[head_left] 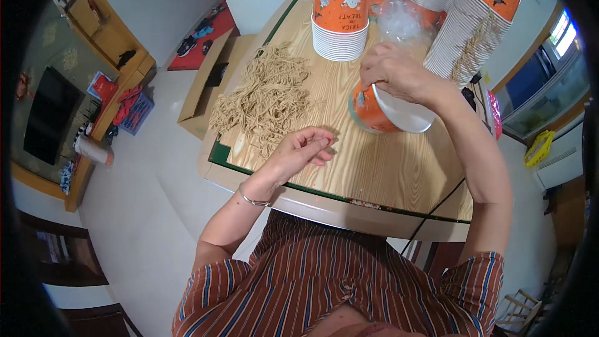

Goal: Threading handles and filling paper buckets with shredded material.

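Right grip (396, 75) pinching the rim of the orange bucket (368, 109), tipped sideways over the counter (337, 106), its visible inside bare white! One bucket being handled, it seems; moving it calls for a firm rim pinch. Left grip (301, 151) curled, anything pinched I can't tell, beside tangled twine (265, 90). Beyond, nested buckets (340, 19) stand upside down.

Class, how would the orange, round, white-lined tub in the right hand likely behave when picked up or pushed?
The orange, round, white-lined tub, tilted in the right hand, is probably light for its size: it looks hollow and thin-walled. Pushed while on its side, it would likely roll, given its round shape.
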Action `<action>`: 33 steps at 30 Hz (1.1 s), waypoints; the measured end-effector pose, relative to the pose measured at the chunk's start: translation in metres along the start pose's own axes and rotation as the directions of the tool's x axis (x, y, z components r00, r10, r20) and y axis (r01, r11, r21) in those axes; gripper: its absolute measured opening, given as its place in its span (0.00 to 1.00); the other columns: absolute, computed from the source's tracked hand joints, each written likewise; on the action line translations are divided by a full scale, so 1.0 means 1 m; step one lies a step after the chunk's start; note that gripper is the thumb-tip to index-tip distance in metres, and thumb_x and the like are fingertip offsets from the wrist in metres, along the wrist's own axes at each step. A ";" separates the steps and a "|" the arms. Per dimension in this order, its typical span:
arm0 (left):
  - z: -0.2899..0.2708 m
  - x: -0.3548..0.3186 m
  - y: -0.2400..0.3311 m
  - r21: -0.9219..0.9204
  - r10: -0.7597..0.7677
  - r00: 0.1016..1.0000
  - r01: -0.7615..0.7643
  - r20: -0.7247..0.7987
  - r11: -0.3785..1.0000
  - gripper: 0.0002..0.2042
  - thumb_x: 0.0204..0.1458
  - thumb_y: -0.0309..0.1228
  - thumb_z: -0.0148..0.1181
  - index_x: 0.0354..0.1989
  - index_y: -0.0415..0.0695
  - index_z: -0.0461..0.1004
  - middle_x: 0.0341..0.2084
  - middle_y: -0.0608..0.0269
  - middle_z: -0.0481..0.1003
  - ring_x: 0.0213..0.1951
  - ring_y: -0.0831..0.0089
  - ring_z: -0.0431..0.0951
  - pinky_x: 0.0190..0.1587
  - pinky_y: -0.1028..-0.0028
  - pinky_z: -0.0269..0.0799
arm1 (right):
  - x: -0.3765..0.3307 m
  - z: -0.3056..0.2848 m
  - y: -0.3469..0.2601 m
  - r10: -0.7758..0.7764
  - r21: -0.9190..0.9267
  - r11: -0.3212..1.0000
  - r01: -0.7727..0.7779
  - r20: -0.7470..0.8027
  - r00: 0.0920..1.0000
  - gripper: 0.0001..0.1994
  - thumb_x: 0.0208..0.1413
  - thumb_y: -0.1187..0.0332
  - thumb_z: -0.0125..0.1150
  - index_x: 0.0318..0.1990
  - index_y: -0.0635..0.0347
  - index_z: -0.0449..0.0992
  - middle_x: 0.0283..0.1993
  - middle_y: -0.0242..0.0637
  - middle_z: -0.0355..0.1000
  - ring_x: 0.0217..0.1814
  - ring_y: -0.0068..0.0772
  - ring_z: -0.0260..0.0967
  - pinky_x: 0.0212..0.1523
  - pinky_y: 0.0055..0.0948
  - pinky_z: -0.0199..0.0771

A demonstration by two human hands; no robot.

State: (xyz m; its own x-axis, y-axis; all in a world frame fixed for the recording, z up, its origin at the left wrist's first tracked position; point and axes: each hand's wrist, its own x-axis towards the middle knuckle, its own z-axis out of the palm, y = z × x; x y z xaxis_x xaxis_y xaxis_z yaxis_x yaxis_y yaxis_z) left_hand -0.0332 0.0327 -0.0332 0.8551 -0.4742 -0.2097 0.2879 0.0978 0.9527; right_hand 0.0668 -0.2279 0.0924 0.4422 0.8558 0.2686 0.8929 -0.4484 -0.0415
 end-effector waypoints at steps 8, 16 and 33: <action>-0.025 -0.016 -0.013 0.017 0.053 0.996 -0.051 -0.071 0.999 0.12 0.65 0.29 0.51 0.52 0.37 0.72 0.42 0.62 0.76 0.41 0.73 0.80 0.42 0.77 0.77 | 0.013 0.033 0.001 0.006 0.086 0.996 -0.007 0.005 1.000 0.11 0.49 0.79 0.57 0.40 0.58 0.79 0.42 0.35 0.73 0.53 0.39 0.67 0.60 0.40 0.61; -0.066 -0.044 -0.006 0.256 0.308 0.830 -0.207 -0.465 0.944 0.09 0.63 0.29 0.54 0.46 0.39 0.77 0.30 0.71 0.76 0.31 0.84 0.75 0.34 0.82 0.73 | -0.012 -0.009 -0.020 0.270 0.272 0.946 -0.176 -0.361 0.893 0.12 0.54 0.78 0.58 0.46 0.63 0.74 0.42 0.40 0.73 0.46 0.39 0.72 0.47 0.34 0.70; -0.077 -0.051 -0.010 0.940 0.737 0.653 -0.114 -0.174 0.323 0.11 0.49 0.24 0.65 0.42 0.44 0.79 0.31 0.59 0.72 0.36 0.64 0.74 0.39 0.70 0.71 | 0.012 0.125 -0.110 0.162 0.615 0.781 -0.103 -0.041 0.986 0.03 0.57 0.75 0.57 0.35 0.67 0.71 0.32 0.45 0.69 0.35 0.45 0.69 0.36 0.35 0.69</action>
State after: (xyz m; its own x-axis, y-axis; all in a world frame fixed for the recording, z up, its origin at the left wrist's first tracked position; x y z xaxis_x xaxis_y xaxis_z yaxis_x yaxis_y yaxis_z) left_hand -0.0461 0.1234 -0.0492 0.8458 -0.0855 0.5266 -0.4096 -0.7365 0.5383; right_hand -0.0158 -0.1359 -0.0204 0.5770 0.7606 0.2974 0.7045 -0.2794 -0.6523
